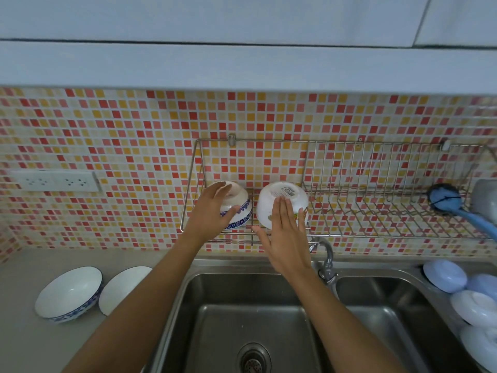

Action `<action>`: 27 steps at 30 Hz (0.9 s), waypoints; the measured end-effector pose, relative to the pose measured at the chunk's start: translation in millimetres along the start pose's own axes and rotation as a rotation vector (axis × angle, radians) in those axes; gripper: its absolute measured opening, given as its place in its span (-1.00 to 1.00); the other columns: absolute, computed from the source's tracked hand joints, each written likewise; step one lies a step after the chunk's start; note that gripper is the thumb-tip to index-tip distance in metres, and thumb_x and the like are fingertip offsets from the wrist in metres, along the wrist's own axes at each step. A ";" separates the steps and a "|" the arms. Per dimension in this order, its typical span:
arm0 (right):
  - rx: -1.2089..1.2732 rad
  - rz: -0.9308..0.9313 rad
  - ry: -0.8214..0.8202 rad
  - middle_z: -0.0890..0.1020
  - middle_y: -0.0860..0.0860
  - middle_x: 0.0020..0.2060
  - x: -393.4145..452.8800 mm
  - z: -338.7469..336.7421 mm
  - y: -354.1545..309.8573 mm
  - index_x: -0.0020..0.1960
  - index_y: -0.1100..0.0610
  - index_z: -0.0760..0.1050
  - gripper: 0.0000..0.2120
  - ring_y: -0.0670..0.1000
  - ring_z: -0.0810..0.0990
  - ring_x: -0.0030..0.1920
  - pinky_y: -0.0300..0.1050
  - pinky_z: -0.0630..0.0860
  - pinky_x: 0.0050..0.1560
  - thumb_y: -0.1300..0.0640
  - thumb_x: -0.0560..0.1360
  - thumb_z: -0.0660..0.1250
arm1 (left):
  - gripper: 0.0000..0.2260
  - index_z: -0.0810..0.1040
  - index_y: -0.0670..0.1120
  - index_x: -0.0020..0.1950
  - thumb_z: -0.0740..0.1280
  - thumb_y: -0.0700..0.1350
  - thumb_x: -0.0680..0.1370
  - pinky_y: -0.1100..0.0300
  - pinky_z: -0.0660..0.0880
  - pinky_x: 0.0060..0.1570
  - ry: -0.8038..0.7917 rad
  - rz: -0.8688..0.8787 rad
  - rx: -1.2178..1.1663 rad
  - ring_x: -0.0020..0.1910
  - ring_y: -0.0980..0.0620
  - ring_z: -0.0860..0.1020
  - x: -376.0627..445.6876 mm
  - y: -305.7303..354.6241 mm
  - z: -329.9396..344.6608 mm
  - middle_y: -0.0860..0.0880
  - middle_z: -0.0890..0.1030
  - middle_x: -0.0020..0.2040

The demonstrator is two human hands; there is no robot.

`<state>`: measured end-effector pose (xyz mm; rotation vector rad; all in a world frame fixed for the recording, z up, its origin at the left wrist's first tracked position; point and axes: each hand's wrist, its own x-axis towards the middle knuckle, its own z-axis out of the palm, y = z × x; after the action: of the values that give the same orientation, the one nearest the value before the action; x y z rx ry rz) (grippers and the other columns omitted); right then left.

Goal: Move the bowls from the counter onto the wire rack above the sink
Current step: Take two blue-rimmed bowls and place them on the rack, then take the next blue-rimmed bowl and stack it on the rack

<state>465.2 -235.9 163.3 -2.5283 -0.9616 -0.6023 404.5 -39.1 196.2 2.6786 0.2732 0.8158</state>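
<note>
The left hand [212, 211] is cupping the upturned white bowl with the blue patterned rim [238, 208], its fingers [222, 189] spread over the bowl's foot and the thumb lying along the rim. The right hand [286, 232] is lying flat against the upturned plain white bowl with the printed label on its base [281, 204], fingers straight and close together, thumb held wide; it is pressing or steadying, not gripping.

Both bowls are sitting mouth-down, side by side, on the left end of the steel wire rack [376, 208] fixed to the mosaic tiled wall above the stainless double sink [242, 305]. This looks like the placing step: two bowls are being settled onto the wires.

Two more white bowls with blue rims are waiting upright on the grey bench at the left, one [68, 293] just beside the other [121, 289], partly hidden by the left forearm. The next move probably calls for letting go gently, checking neither bowl is rocking, then reaching down left for that pair and inverting them onto the free wires to the right.
</note>
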 end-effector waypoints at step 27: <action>0.288 0.205 0.062 -0.14 0.07 0.58 -84.1 23.5 -37.4 0.57 0.09 0.02 -0.31 0.06 -0.18 0.55 0.08 -0.04 0.41 -0.14 0.57 0.20 | -0.44 -0.02 -0.04 0.56 0.09 0.09 0.63 0.00 -0.14 0.50 -0.025 0.002 0.181 0.55 -0.05 -0.15 -149.3 -37.9 16.9 -0.11 -0.04 0.58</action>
<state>388.5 -243.4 107.7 -2.2992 -0.6999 -0.4433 288.8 -49.1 93.7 2.8549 0.3545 0.7922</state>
